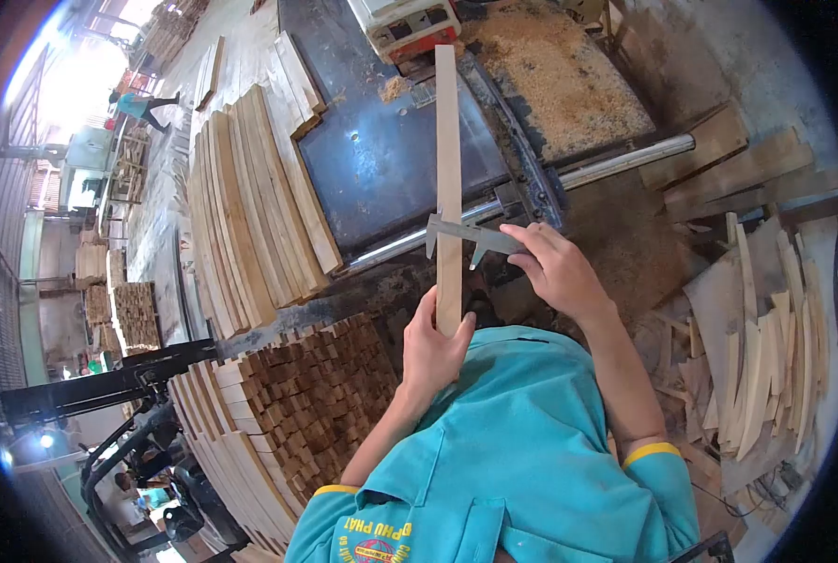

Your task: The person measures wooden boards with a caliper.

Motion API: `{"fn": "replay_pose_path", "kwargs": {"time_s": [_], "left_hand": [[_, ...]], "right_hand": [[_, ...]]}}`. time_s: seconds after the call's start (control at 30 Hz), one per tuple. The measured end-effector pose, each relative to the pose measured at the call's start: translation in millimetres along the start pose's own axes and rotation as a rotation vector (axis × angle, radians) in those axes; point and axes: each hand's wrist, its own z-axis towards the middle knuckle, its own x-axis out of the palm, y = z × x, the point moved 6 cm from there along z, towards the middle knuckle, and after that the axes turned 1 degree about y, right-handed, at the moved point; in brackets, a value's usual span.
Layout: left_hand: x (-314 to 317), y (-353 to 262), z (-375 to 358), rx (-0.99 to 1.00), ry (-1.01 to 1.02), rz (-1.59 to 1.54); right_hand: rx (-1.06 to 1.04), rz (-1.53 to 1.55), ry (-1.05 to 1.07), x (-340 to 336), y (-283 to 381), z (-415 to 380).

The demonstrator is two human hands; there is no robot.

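Observation:
My left hand (435, 342) is wrapped round the near end of a long, narrow wooden strip (448, 141). The strip points away from me, its far end reaching toward a machine on the saw table. In my right hand (558, 267) is a metal caliper (475, 235), pinched between thumb and fingers. The caliper lies across the strip a little beyond my left hand, with one jaw on each side of the wood. Its scale reading is too small to make out.
A blue metal saw table (381, 178) with a rail (625, 161) stands ahead, sawdust (550, 84) heaped at its right. Wooden boards (250, 206) lie at the left, above a large stack of strips (316, 403). Offcuts (766, 366) lean at the right. A person (139, 106) walks far left.

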Motion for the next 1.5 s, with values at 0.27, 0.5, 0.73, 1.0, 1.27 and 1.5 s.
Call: {"fn": "replay_pose_path", "kwargs": {"time_s": [0.27,0.5,0.73,1.0,1.27,1.5], "left_hand": [[2,-2,-12,-0.082,0.049,0.024],[2,-7,-13,-0.077,0.063,0.007],[0,-11,-10,-0.111,0.064,0.014],[2,-11,-1,-0.109,0.057,-0.023],[-6,-10,13,-0.078,0.078,-0.135],[-15,10,18,-0.336,0.301,-0.694]], "right_hand": [[0.063,-0.099,-0.016,9,-19,-2],[0.055,-0.137,0.034,8,-26,4],[0.053,-0.138,0.018,7,-26,13],[0.069,-0.132,0.002,3,-26,21],[0.047,-0.030,-0.030,5,-30,24],[0.148,0.142,-0.090,6,-33,30]]}}
